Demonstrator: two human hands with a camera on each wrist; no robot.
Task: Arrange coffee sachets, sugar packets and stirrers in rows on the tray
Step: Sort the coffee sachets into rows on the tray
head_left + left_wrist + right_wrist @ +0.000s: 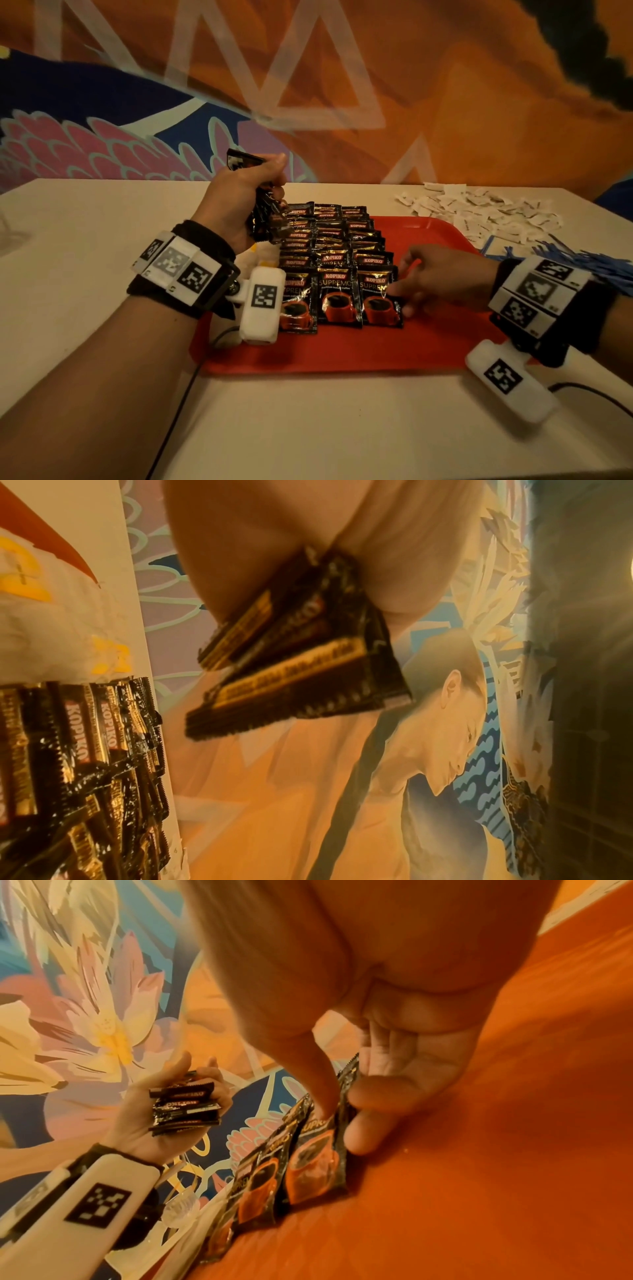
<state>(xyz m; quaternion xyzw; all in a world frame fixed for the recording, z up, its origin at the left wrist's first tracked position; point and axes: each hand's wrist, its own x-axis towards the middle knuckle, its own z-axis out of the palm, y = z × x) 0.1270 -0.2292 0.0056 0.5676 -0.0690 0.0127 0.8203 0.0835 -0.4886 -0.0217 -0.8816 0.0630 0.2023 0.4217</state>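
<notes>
My left hand (239, 195) grips a stack of black foil coffee sachets (185, 1104); right hand (442, 277), fingers relaxed, presses the nearest laid sachet (380, 298) on the red plastic tray (342, 353). Risk: a nudge skews the overlapped rows, or the stack slips w/ a loose grip.

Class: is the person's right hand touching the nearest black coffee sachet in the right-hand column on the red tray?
Touching. The right wrist view shows the right hand with its fingertips on the nearest black coffee sachet.
</notes>
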